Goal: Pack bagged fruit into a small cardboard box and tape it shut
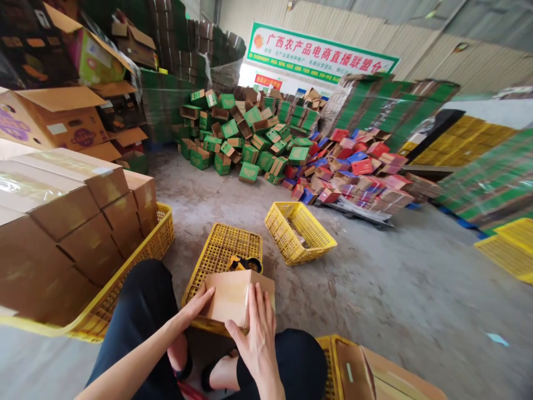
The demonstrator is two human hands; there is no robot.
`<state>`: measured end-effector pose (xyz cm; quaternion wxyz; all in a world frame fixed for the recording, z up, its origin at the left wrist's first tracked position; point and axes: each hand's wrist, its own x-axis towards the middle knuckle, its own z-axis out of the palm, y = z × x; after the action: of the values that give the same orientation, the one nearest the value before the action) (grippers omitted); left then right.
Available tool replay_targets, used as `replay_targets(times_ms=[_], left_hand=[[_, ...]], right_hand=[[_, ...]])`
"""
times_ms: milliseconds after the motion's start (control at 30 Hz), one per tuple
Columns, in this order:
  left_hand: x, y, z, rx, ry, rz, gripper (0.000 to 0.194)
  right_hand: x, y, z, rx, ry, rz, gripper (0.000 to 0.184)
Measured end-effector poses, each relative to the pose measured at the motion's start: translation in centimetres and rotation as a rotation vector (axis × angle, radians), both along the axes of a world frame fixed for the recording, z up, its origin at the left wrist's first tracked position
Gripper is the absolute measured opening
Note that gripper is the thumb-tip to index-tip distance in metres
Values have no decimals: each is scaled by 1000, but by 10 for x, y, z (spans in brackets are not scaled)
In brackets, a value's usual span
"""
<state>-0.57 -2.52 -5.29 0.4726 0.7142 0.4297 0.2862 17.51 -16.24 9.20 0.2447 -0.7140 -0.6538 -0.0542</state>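
A small closed cardboard box (227, 297) rests on an upturned yellow plastic crate (208, 253) between my knees. My left hand (197, 304) grips the box at its left side, thumb towards the top face. Against the right edge lies my right hand (257, 322), its fingers stretched along the side and its thumb at the near edge. Together they hold the box between them. Just behind it, on the crate, is a black and orange tape dispenser (245, 264), partly hidden by the box.
Stacked cardboard boxes (83, 222) fill a yellow crate (164, 228) at my left. Another yellow crate (283, 222) stands ahead. Flattened cardboard (387, 378) lies by my right knee. Heaps of green boxes (250, 172) and red and blue boxes (360, 166) cover the floor farther off.
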Motion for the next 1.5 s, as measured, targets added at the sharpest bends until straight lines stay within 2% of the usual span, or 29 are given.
replay_targets(times_ms=[67, 100, 233, 267, 333, 400, 467, 600, 700, 900, 1100, 1267, 1367, 1500], left_hand=[[-1, -5, 19, -212, 58, 97, 74], [-2, -8, 32, -232, 28, 78, 74], [-3, -25, 92, -67, -198, -90, 64], [-3, -28, 104, -9, -224, -125, 61], [-5, -30, 118, 97, -215, -114, 60], [-9, -27, 121, 185, -153, -50, 60], [-17, -22, 117, 264, -71, 19, 58], [-33, -13, 108, 411, 56, 75, 59], [-35, -9, 107, 482, 112, 74, 59], [-34, -2, 113, 641, 201, 61, 55], [-34, 7, 129, 713, 279, -49, 44], [-17, 4, 140, 790, 305, -111, 43], [-3, 0, 144, 840, 345, -106, 43], [9, 0, 150, 826, 442, -60, 42]], right_hand=[[1, 5, 1, -32, -11, -39, 96], [1, 9, 2, -49, -13, -47, 96], [-7, 29, 7, -91, -45, 46, 100], [-12, 34, 8, -91, -57, 78, 100], [-26, 42, 8, -82, -70, 137, 99], [-39, 48, 6, -64, -68, 209, 98], [-50, 51, 2, -39, -56, 287, 95], [-53, 50, -4, -4, -26, 370, 80], [-39, 45, -4, 17, 20, 334, 69], [-7, 47, 1, 21, 206, 167, 48], [-10, 63, -2, 78, 310, 123, 42], [-9, 69, -3, 108, 304, 141, 39], [-6, 69, -8, 133, 321, 152, 38], [-6, 70, -20, 166, 359, 113, 40]])
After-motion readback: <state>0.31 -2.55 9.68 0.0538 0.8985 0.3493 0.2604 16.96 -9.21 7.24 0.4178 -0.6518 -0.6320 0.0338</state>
